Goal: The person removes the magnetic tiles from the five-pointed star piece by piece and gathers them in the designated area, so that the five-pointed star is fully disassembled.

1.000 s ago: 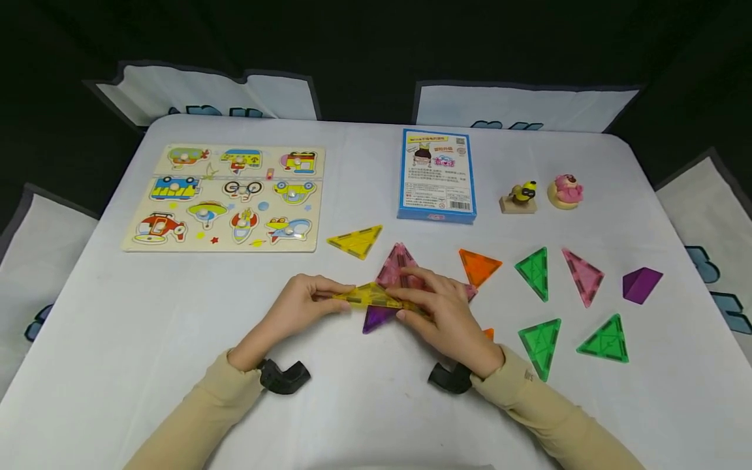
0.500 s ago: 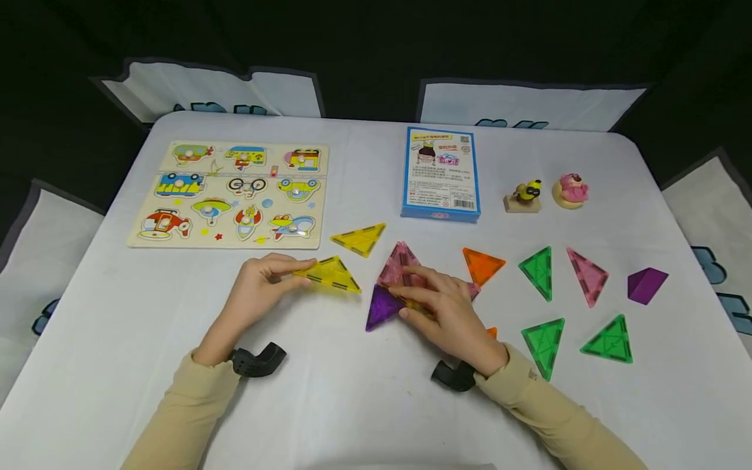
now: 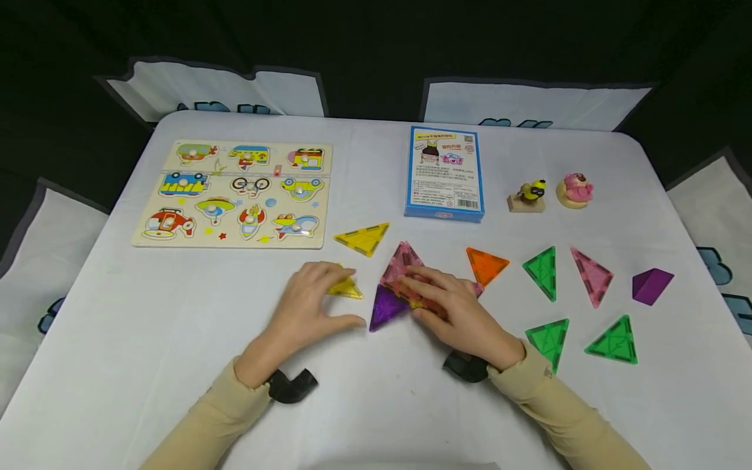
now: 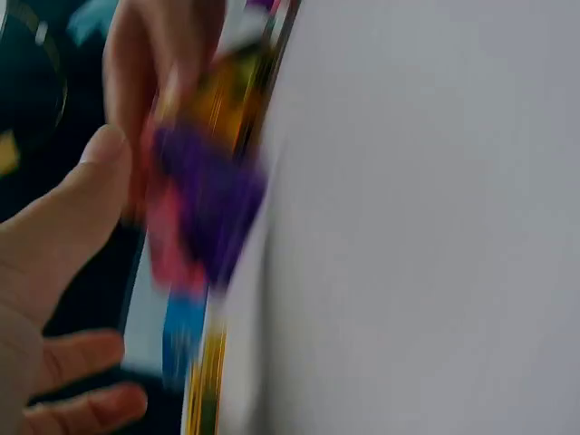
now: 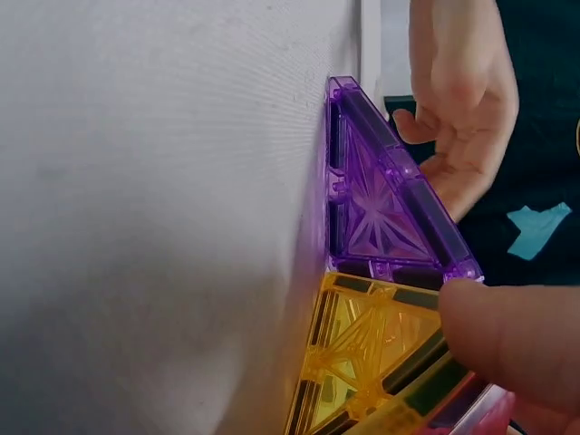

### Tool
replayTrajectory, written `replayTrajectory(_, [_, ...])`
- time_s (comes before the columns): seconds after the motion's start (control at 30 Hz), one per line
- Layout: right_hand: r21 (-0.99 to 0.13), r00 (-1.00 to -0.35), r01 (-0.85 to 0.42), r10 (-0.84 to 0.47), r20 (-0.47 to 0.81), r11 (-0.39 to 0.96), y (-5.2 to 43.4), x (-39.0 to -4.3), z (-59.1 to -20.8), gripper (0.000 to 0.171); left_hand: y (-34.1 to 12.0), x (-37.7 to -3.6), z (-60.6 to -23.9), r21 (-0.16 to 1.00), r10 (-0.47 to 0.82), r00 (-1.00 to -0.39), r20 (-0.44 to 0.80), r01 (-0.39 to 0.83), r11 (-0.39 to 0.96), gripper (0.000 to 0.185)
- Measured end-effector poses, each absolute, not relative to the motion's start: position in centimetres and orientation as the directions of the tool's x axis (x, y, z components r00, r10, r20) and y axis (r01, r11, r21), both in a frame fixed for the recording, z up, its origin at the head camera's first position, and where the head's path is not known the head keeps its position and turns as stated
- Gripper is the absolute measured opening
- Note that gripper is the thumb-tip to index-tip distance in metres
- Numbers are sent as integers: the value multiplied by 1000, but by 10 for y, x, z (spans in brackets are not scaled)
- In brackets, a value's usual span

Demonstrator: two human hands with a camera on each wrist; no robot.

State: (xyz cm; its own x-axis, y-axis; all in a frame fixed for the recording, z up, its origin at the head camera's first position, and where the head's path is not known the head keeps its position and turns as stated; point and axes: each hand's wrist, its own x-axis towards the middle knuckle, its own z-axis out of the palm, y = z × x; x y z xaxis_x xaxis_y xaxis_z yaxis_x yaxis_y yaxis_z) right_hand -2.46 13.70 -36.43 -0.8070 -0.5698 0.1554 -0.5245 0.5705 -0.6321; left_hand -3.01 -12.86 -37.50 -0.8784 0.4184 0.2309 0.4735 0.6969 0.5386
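Head view: left hand (image 3: 314,301) lies flat, fingers straight, on a yellow tile (image 3: 346,288) at table centre; right hand (image 3: 455,308) presses the pink tile (image 3: 402,262) and purple tile (image 3: 386,307) cluster at its 3 o'clock; tiles look light, rigid, slick plastic; best pinched by edges.

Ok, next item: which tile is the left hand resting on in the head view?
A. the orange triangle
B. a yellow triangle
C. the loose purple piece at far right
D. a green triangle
B. The left hand lies over a yellow triangle whose corner pokes out by its fingers, just left of the purple triangle; the green, orange and far purple pieces lie apart to the right.
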Motion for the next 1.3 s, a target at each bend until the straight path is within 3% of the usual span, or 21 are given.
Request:
replayTrajectory(0.13, [-642, -801, -528, -577, 159, 556, 137, -24, -365, 50, -100, -11, -377, 467, 481, -849, 218, 524, 713, 78])
replayTrajectory(0.3, [-645, -805, -529, -566, 177, 551, 137, -23, -367, 50, -88, -3, -382, 439, 462, -865, 197, 499, 748, 57])
replayTrajectory(0.53, [-645, -805, -533, -564, 187, 548, 137, -23, -367, 49, -94, -5, -380, 640, 405, -890, 209, 437, 631, 26])
replayTrajectory(0.73, [-638, -811, -535, -547, 205, 554, 138, -23, -366, 48, -106, -13, -370, 784, 356, -914, 193, 362, 505, 19])
replayTrajectory(0.87, [-638, -815, -530, -542, 204, 558, 140, -23, -365, 48, -126, -17, -360, 792, 272, -918, 288, 388, 472, 20])
replayTrajectory(1.0, [-642, -813, -529, -549, 195, 555, 140, -24, -366, 49, -162, -17, -351, 764, 135, -930, 343, 360, 536, 21])
replayTrajectory(1.3, [-689, -842, -467, -518, 153, 555, 145, -23, -367, 57, -232, -11, -367, 616, -3, -973, 231, 144, 774, 20])
